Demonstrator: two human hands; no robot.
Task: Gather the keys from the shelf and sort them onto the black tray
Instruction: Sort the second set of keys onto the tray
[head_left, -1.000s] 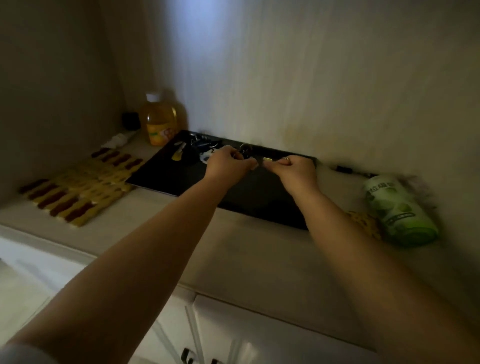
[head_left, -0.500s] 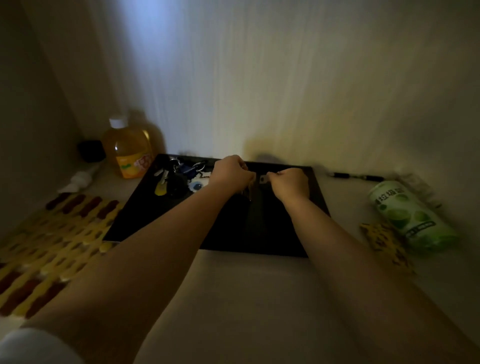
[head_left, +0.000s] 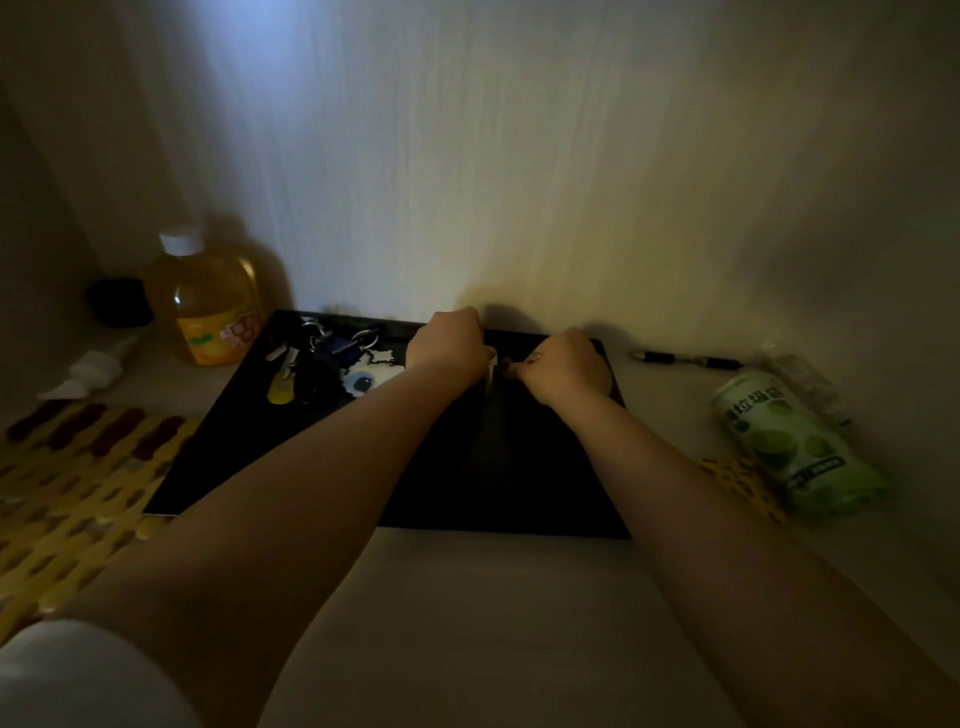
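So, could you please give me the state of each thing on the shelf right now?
Black tray: flat, holds keys.
Key bunch: piled at tray's far left.
Left hand: closed, pinching something small.
Right hand: closed, pinching too.
Yellow bottle: upright, capped.
Green roll: lying down.
Pen: lying flat.

The black tray (head_left: 218, 457) looked smooth and faintly glossy. Metal rings glinted in the bunch of keys (head_left: 322, 358). The orange bottle (head_left: 205, 304) was clear, shiny plastic with a white cap. The green roll (head_left: 789, 441) wore slick printed film, and the counter (head_left: 493, 613) looked matt and plain.
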